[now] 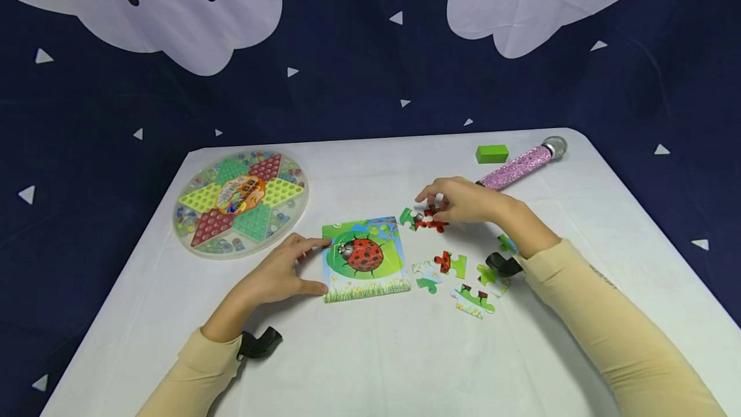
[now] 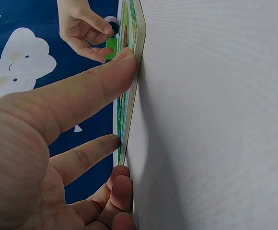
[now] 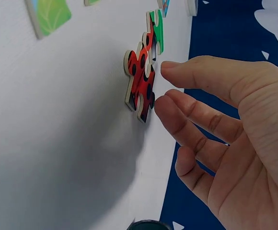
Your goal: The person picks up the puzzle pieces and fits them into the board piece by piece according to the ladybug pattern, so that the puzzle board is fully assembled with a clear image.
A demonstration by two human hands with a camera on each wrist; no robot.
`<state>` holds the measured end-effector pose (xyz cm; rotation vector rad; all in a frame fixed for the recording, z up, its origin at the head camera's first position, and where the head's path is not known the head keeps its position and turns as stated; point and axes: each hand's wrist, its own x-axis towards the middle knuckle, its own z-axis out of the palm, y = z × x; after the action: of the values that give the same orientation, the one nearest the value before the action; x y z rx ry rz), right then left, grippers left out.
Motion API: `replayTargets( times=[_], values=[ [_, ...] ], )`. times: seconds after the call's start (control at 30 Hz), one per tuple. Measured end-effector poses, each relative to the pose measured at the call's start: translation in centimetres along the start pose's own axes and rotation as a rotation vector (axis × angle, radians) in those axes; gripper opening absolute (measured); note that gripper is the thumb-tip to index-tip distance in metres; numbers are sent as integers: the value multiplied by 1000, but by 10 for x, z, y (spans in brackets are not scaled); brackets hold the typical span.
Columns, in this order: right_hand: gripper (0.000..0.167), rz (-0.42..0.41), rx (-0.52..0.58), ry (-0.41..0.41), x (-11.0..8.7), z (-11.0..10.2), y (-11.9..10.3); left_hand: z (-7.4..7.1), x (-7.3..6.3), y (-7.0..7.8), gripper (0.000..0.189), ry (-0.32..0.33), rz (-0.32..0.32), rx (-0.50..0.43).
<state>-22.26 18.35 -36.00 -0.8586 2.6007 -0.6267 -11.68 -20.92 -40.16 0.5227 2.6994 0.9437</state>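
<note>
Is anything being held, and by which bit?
Nothing: the left grip touches the ladybug picture at its left side; the right grip hovers by puzzle pieces.

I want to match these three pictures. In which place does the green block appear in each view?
Head: upper right, just left of the glittery pink microphone; green block fully visible.
Left wrist: near the top, left of centre, partly hidden.
Right wrist: not visible.
Shared landmark: the right hand, seen in all three views.

Ladybird board [image 1: 345,287] green, red, blue; puzzle piece [image 3: 143,86] red, black-spotted; block [image 1: 492,154] plain green.
</note>
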Motion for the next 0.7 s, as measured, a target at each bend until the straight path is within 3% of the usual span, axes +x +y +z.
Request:
replayTargets(
  times=[0.37, 0.7],
  values=[
    [42, 16, 7, 22, -19, -8, 10, -1, 0, 3, 87, -11, -9, 5],
    [43, 72, -4, 51, -57, -18, 27, -1, 0, 3, 87, -13, -16, 11]
  ],
)
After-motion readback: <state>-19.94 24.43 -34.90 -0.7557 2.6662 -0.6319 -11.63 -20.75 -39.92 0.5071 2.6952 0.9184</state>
